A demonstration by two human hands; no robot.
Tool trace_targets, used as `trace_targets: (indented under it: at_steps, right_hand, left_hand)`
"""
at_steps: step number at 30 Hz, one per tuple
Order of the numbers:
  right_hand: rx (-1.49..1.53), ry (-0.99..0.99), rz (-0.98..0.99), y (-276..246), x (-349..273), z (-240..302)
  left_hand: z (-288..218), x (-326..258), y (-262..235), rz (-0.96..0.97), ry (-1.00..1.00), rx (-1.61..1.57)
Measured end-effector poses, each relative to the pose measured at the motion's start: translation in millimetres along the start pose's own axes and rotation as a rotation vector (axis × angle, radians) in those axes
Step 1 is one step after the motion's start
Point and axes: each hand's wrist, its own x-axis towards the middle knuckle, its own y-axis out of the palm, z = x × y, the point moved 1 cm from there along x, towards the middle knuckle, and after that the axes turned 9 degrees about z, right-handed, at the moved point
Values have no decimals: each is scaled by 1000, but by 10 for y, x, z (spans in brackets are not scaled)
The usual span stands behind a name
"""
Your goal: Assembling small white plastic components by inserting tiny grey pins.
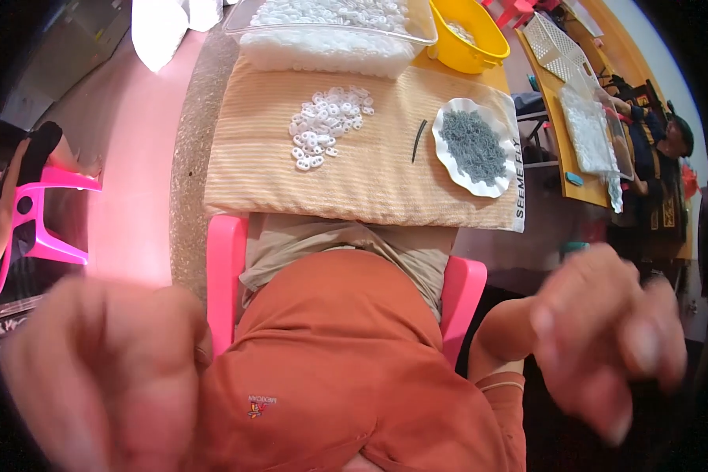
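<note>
My left hand (102, 370) is raised close to the camera at the lower left, blurred, its fingers curled; nothing shows in it. My right hand (606, 330) is also lifted near the lens at the lower right, blurred, fingers loosely bent and apart, holding nothing I can see. Both hands are well away from the work surface. On the beige striped cloth (275, 169) ahead lies a pile of small white rings (329, 124), a thin dark stick (419, 140) and a white scalloped plate (492, 181) of small grey parts (472, 145).
A clear tray of white rings (330, 31) and a yellow bowl (468, 35) stand at the far edge. I sit on a pink chair (226, 275). Another pink chair (43, 212) is at left. A person (657, 149) works at an orange table (574, 169) at right.
</note>
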Motion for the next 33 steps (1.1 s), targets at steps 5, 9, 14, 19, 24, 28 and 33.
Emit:
trace_targets:
  at_steps: [5, 9, 14, 19, 24, 28, 33]
  right_hand:
    - [-339, 474, 0, 91, -199, -870]
    - [-370, 756, 230, 66, -541, -1590]
    - [-661, 726, 450, 175, -764, -2074]
    - [-864, 636, 547, 299, -799, -2279]
    - [-1064, 817, 531, 318, -835, -2359]
    - [-1068, 820, 537, 303, -841, -2353]
    - [-592, 767, 367, 373, -755, -2070]
  left_hand:
    - [604, 60, -359, 227, 95, 905]
    - [1354, -382, -741, 75, -541, 633]
    - [1672, -755, -978, 42, -806, 547]
    - [1716, -916, -1011, 75, -834, 554]
    - [1674, -1018, -962, 90, -829, 541]
    - [1636, -1000, -928, 100, -757, 591]
    - [1617, -1062, -960, 70, -780, 574]
